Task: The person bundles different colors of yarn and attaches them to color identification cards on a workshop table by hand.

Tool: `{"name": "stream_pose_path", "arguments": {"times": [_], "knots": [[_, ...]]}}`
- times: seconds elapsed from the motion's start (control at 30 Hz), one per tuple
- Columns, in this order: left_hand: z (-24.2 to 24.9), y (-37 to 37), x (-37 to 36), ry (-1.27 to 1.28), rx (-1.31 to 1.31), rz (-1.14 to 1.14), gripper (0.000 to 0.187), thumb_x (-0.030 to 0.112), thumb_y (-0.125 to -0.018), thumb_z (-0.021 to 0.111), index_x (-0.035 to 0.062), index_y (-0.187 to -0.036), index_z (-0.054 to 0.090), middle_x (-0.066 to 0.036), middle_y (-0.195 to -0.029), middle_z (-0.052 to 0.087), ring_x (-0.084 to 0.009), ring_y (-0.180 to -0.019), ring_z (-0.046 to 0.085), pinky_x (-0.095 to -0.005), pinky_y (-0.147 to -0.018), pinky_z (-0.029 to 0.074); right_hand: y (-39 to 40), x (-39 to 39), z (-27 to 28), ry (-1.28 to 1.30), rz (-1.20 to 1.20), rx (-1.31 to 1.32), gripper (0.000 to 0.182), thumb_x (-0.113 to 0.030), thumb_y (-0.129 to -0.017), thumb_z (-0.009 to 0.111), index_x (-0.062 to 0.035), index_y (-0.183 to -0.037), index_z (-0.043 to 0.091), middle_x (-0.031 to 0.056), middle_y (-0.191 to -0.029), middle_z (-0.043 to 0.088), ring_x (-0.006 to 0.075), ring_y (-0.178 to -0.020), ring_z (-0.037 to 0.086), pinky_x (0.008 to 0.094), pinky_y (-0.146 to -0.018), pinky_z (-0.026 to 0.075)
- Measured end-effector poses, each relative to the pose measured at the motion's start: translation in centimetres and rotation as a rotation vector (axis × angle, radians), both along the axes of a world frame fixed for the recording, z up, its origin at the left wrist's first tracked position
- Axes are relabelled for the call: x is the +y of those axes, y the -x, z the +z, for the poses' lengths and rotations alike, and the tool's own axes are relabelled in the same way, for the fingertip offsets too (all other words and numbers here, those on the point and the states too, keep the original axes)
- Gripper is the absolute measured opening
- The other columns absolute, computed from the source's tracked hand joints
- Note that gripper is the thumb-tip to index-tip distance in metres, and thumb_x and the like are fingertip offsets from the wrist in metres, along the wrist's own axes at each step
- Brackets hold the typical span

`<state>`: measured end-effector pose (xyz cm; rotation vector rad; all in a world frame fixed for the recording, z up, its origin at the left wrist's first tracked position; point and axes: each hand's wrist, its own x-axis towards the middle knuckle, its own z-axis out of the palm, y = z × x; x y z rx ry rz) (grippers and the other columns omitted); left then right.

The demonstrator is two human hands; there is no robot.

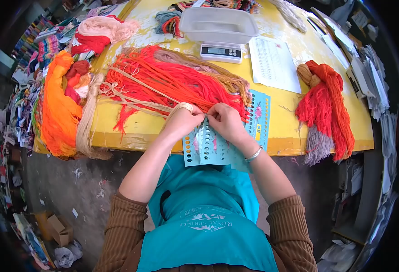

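Note:
My left hand (187, 123) is closed in a pinch at the upper edge of the teal punched thread cards (213, 147). A strand of beige embroidery thread (156, 97) runs from the left and loops over the back of that hand. Against its fingertips, my right hand (228, 123) also pinches; what lies between its fingers is too small to make out. The cards show rows of round holes and pink flower prints, and they overhang the table's front edge. Just beyond both hands spreads a large heap of red and orange thread (177, 77).
A digital scale (221, 52) carries a clear plastic tub (218, 25) at the back. Beside it lies a printed sheet (274, 63). Red and grey skeins (324, 109) hang over the yellow table's (281, 136) right front edge, orange skeins (59, 109) over the left.

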<state>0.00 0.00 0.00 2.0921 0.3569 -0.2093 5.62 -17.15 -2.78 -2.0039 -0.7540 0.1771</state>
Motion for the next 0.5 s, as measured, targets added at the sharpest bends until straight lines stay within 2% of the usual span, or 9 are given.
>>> {"name": "stream_pose_path", "arguments": {"times": [0.3, 0.37, 0.5], "knots": [[-1.1, -0.4, -0.8, 0.184, -0.011, 0.049, 0.011, 0.011, -0.084, 0.063, 0.0008, -0.085, 0.068, -0.001, -0.067, 0.062, -0.0071, -0.061, 0.055, -0.0248, -0.058, 0.043, -0.4, -1.0, 0.2, 0.035, 0.007, -0.029, 0.01, -0.008, -0.076, 0.067, -0.0016, -0.084, 0.063, 0.0131, -0.081, 0.063, 0.0275, -0.073, 0.064, 0.0373, -0.066, 0.052], [-0.7, -0.4, -1.0, 0.204, 0.015, 0.075, 0.009, 0.01, -0.084, 0.063, 0.0015, -0.084, 0.067, 0.0, -0.067, 0.062, -0.0066, -0.06, 0.054, -0.024, -0.057, 0.042, -0.4, -1.0, -0.1, 0.025, 0.014, -0.074, 0.01, -0.005, -0.078, 0.067, -0.0015, -0.086, 0.065, 0.0089, -0.078, 0.062, 0.0178, -0.064, 0.061, 0.0295, -0.061, 0.051], [-2.2, -0.6, -0.4, 0.177, -0.011, 0.067, 0.015, 0.013, -0.079, 0.064, 0.0007, -0.085, 0.069, -0.004, -0.065, 0.065, -0.0108, -0.061, 0.06, -0.0278, -0.056, 0.046, -0.4, -0.8, -0.1, 0.022, 0.013, -0.091, 0.01, -0.005, -0.078, 0.067, -0.0015, -0.086, 0.065, 0.0088, -0.078, 0.062, 0.0175, -0.064, 0.061, 0.0294, -0.061, 0.05]]}}
